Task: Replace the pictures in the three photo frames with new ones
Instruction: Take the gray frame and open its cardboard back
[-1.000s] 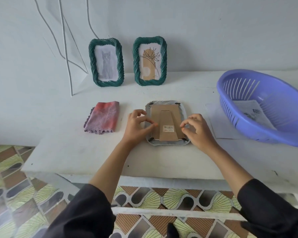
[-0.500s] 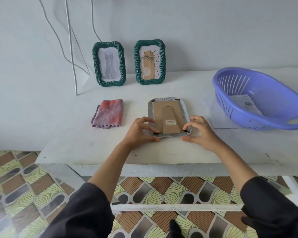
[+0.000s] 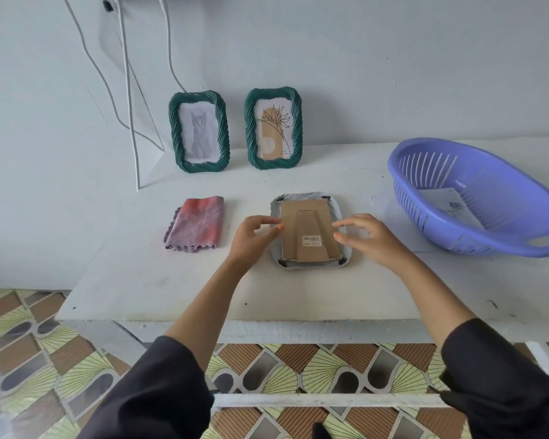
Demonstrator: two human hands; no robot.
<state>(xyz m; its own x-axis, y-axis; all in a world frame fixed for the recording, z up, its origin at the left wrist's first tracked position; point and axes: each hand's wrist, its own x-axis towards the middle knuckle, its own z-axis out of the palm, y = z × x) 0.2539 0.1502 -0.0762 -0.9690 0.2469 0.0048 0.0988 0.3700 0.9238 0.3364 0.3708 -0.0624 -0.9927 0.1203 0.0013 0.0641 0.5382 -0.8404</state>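
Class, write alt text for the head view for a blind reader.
A left hand and right hand flank the cardboard back of a grey frame lying face down on a white table. Two green frames stand behind, cloth left, basket right.

Single view: head-worn wide-angle camera, above the worktop's [image 3: 171, 299] near edge. Faces forward and down toward the wall [image 3: 393, 74] behind the worktop. Close range; floor visible below near edge.

barcode sticker [image 3: 311, 241] on frame back [image 3: 298, 217] | print too small to read
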